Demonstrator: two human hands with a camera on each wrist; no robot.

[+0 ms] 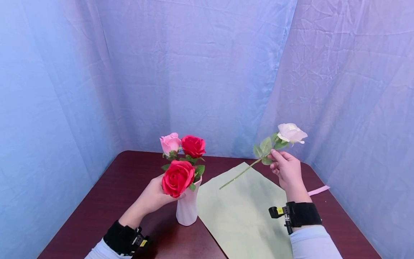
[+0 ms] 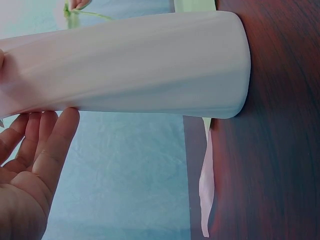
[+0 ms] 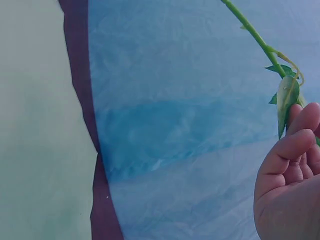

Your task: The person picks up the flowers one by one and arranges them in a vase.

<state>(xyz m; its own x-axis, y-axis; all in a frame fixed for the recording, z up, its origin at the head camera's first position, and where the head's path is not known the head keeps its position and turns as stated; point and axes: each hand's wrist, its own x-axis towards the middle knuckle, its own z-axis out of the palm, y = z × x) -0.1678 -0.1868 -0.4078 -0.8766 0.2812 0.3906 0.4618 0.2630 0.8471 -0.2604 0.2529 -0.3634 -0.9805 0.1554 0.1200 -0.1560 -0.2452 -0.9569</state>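
Note:
A white vase [image 1: 187, 208] stands on the dark table, holding a pink rose [image 1: 170, 143], a red rose [image 1: 193, 146] and another red rose [image 1: 178, 178] nearer the front. My left hand [image 1: 157, 196] grips the vase near its upper part; fingertips [image 2: 70, 117] touch its side in the left wrist view, and the blooms partly hide this hand from above. Off to the right, my right hand [image 1: 288, 169] pinches the stem of a white rose [image 1: 291, 133] just below its leaves. The rose's bare stem [image 1: 239, 175] slants down to the left, over the paper.
A pale green sheet of paper [image 1: 242, 216] lies on the table [image 1: 106, 201] between the hands. Beyond the right wrist lies a pink ribbon-like strip [image 1: 319, 190]. Blue cloth [image 1: 200, 72] hangs behind and at both sides.

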